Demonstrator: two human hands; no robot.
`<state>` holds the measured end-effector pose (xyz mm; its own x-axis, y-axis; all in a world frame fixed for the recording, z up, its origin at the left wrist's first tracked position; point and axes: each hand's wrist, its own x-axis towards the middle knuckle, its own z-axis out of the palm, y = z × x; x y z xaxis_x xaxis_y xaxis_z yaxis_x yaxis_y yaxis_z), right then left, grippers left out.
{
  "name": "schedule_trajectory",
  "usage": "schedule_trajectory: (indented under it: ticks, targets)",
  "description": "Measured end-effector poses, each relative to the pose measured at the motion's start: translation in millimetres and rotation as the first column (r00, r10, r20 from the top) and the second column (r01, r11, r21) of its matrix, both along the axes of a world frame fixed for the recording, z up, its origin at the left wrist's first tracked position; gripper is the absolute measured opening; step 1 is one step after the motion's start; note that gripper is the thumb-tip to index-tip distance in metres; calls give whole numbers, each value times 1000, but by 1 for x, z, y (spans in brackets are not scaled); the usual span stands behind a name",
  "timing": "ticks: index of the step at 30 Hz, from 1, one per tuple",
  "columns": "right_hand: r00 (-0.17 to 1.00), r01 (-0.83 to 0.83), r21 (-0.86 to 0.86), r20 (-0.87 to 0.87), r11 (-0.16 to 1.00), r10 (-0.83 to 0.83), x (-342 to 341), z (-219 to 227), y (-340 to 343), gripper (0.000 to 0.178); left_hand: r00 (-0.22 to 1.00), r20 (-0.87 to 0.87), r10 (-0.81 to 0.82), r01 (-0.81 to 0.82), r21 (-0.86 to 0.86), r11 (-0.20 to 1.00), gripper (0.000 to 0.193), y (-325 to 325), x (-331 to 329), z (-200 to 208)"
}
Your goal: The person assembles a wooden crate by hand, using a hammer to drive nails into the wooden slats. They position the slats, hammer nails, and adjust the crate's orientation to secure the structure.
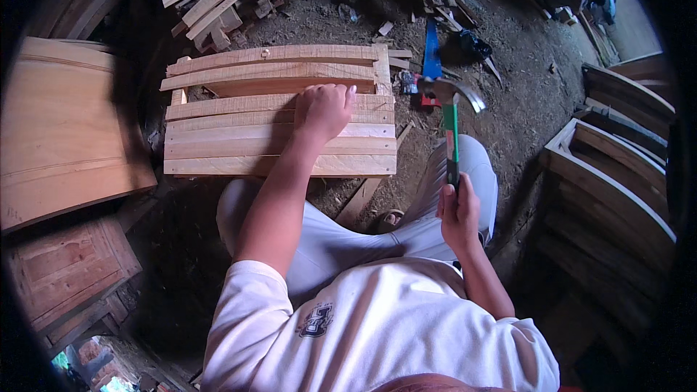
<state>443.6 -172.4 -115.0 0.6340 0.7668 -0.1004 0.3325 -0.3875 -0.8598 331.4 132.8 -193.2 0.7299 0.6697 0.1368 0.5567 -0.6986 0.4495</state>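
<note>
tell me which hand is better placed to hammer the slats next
Right, I'd judge: the right hand already grips the hammer by its handle, just beside the wooden slats. The left hand is curled on those slats, apparently better placed for steadying.

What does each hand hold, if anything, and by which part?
The right hand holds the hammer by its handle's lower end. The left hand is on the wooden slats; whether it grips cannot be told.
</note>
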Motion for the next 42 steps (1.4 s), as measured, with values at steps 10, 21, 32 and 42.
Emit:
schedule_trajectory:
  ticks: [10,21,32,42]
  targets:
    - [860,-54,-72,503,996,84,0,19,12,19,998,-40,42,-42,7,999,48,-1,0,6]
    - [848,-117,-141,501,983,173,-3,21,18,19,999,11,39,-39,70,997,50,0,2,-3]
    - [815,-49,-123,569,991,111,10,5,15,10,999,-5,33,-33,-39,999,50,2,5,8]
    - [844,-109,-285,480,952,240,3,-11,11,11,999,11,49,-49,17,999,49,0,5,6]
